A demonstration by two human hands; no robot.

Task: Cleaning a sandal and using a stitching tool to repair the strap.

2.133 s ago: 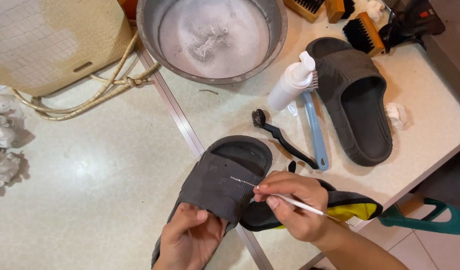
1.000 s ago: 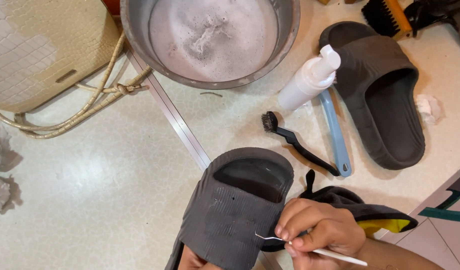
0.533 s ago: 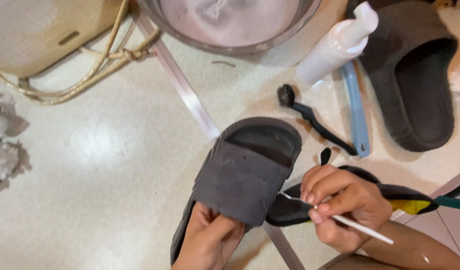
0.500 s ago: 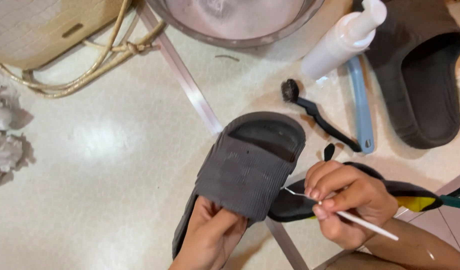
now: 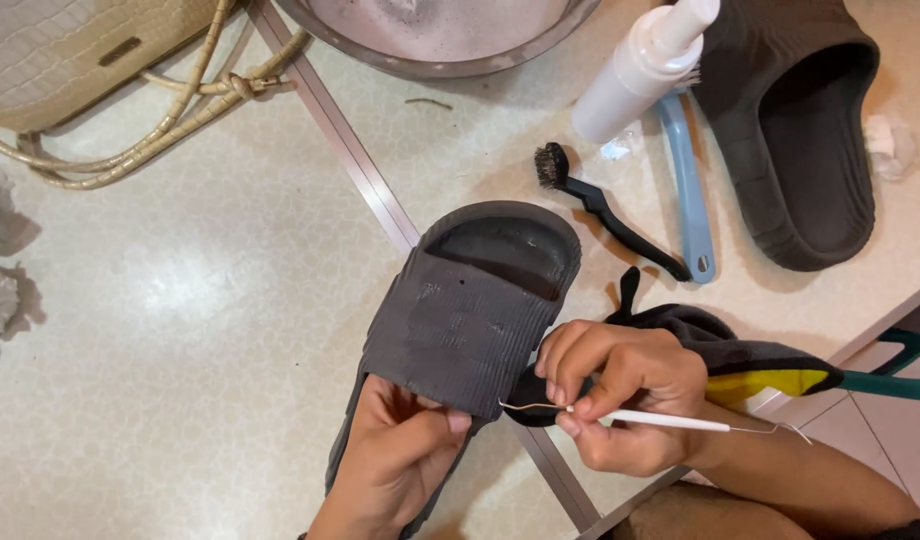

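The right hand pinches a thin white pick tool with fine hooked metal wire at both ends between thumb and fingertips, like a pen, so the hooked tip points to the edge of the strap. This grip seems to give fine control over the small tip. The left hand is closed on the heel end of the dark grey ribbed rubber slide sandal, the fingers inside under the strap and the thumb on top, which I judge keeps the sandal steady against the pick. The sandal lies on the pale speckled table, across a metal strip that joins two table tops.

Under the right wrist lies a dark cloth with a yellow patch. Further away there are a small black brush, a light blue brush handle and a white spray bottle, near enough to take quickly. The second dark grey slide sandal rests at the upper right. At the top edge is a metal basin with foamy water, and at the upper left a cream handbag with rope handles
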